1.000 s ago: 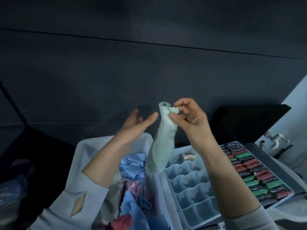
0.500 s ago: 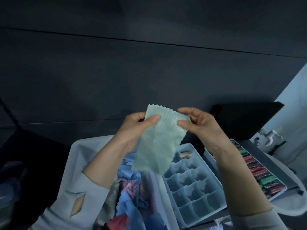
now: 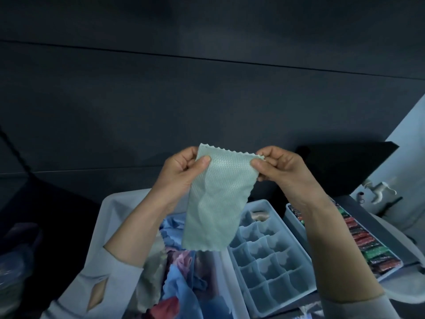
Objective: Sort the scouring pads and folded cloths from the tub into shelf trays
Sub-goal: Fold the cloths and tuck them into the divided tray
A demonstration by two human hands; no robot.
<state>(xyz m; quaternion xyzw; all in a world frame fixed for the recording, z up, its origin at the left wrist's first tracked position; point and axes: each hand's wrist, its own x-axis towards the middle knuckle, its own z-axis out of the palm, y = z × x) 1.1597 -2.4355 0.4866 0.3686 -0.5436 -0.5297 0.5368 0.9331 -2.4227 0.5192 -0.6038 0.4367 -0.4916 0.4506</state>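
Observation:
A pale green cloth (image 3: 216,199) with zigzag edges hangs spread flat in front of me. My left hand (image 3: 181,173) pinches its top left corner and my right hand (image 3: 278,166) pinches its top right corner. Below it stands a pale tub (image 3: 110,217) holding several crumpled blue, pink and red cloths (image 3: 181,284). To the right of the tub lies a light blue divided tray (image 3: 276,261) whose visible cells hold nothing except one far cell with a pale item (image 3: 259,215). Further right, a second tray (image 3: 365,245) is packed with red, green and dark scouring pads.
A dark panelled wall fills the upper view. A black box (image 3: 345,166) sits behind the trays. At the right stand a white surface and a small white tap-like fitting (image 3: 377,189). Dark bags lie at the far left.
The cloth hung bunched from my right hand alone. My left hand took the other top corner, and both hands pulled it out wide and flat.

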